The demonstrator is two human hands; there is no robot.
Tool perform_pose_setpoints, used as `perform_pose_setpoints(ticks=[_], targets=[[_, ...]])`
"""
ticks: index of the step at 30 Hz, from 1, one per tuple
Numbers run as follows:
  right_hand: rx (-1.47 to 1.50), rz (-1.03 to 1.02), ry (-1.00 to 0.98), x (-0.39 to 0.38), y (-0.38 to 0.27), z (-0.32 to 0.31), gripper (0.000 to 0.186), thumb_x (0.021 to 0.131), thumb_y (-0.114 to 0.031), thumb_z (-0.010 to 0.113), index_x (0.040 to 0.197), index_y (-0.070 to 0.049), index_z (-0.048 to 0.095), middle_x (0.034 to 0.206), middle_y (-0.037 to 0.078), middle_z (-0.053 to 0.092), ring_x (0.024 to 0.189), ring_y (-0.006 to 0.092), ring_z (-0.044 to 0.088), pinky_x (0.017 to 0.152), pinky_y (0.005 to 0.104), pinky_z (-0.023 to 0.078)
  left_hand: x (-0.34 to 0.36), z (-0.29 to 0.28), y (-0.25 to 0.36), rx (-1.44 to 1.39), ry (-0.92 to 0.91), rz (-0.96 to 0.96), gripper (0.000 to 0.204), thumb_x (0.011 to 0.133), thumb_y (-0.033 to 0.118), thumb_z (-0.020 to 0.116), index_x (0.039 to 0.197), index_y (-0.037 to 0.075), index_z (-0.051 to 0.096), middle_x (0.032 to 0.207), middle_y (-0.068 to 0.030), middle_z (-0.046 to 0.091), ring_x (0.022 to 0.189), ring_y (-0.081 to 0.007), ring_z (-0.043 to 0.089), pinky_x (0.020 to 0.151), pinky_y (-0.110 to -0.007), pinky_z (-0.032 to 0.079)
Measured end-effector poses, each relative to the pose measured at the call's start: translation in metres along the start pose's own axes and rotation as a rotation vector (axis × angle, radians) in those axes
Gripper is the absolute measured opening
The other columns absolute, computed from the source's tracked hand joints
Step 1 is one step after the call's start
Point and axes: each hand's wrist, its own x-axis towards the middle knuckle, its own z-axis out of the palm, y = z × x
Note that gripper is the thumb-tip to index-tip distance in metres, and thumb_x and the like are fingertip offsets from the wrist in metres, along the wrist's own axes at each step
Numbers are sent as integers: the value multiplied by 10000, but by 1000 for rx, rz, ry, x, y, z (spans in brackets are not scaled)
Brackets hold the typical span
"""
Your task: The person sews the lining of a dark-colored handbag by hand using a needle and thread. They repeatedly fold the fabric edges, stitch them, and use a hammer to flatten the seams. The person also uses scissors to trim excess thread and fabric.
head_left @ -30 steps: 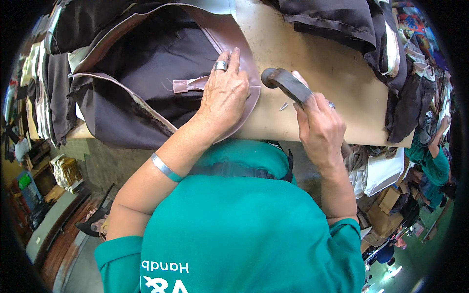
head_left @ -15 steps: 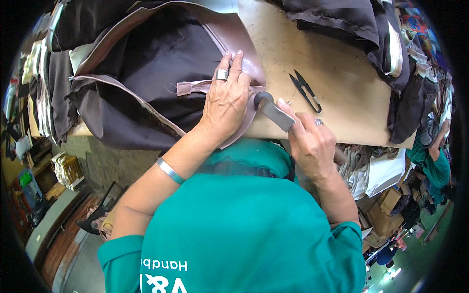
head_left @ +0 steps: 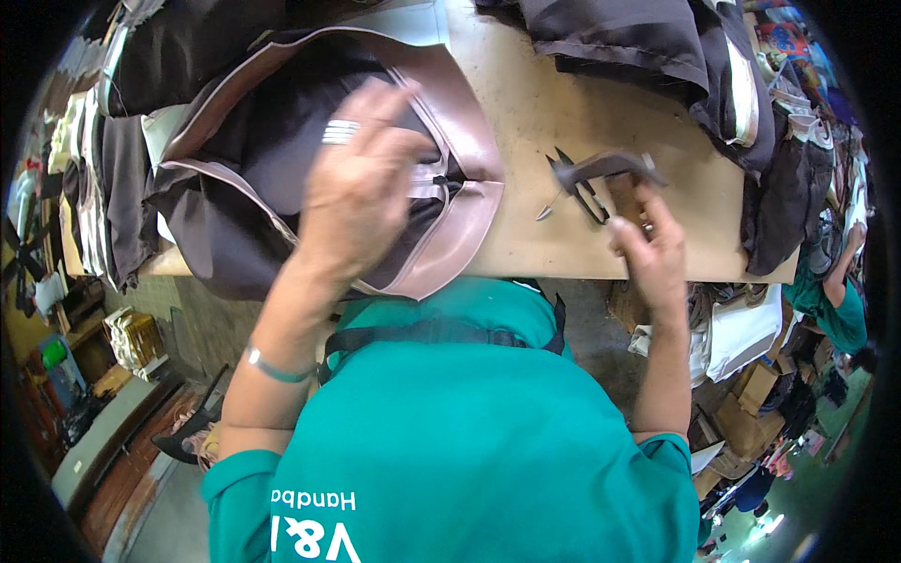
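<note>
My left hand (head_left: pixel 364 183), blurred by motion, is over the open dark-lined bag (head_left: pixel 474 150) with pink trim; whether its fingers hold anything is unclear. A pale pink tab (head_left: pixel 427 183) shows beside it inside the bag. My right hand (head_left: pixel 657 244) is closed on a hammer (head_left: pixel 601 164), raised over the table right of the bag and smeared by motion. Beneath the hammer, black thread snips (head_left: pixel 589 205) lie on the tan table (head_left: pixel 516 244), near a small metal piece (head_left: pixel 542 212).
Stacks of dark fabric pieces (head_left: pixel 619 47) lie at the table's back right and more (head_left: pixel 127 206) at its left. A co-worker (head_left: pixel 835 300) in teal is at the far right. Cardboard boxes (head_left: pixel 755 385) and white material (head_left: pixel 741 328) are below the right edge.
My left hand has come off the pink trim and moved left over the bag opening. My right hand has drawn the hammer back from the trim to the right, over the snips.
</note>
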Motion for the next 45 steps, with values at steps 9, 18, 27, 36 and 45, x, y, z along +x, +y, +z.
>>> perform_pose_setpoints(ticks=[9,18,27,36,45], targets=[[-882,-380,221,32,-1,-20,295,736,-97,621,1023,-34,599,892,136,625,758,302,596,724,356,474,-19,-103,-104,564,-189,-408,191,806,211,554,926,89,636,1155,-90,531,1031,-287,530,872,-363,407],[-103,-843,-574,9,-122,210,405,690,-93,654,1080,-99,544,1001,198,506,897,340,553,760,416,463,0,-139,-103,263,-334,-363,175,794,48,515,933,-17,599,899,-128,622,863,-214,595,749,-308,461],[421,-922,-967,52,-189,164,221,604,44,476,770,-17,608,721,67,548,659,158,502,609,263,400,-62,-277,-75,-456,-210,-351,251,657,134,527,811,-27,644,1072,-213,569,1035,-230,527,899,-336,391],[991,-377,-942,100,-157,150,467,547,-17,514,1013,-22,491,878,48,496,773,118,495,662,218,414,-36,-222,-43,-427,-450,276,371,647,457,701,795,119,666,1167,-157,503,1116,-317,449,968,-484,272],[-110,-856,198,48,-114,98,251,703,-16,559,952,-45,549,937,128,563,895,285,545,795,371,424,-44,-216,-35,-521,-25,-142,209,777,238,617,833,38,597,972,-106,586,835,-224,583,826,-438,380]])
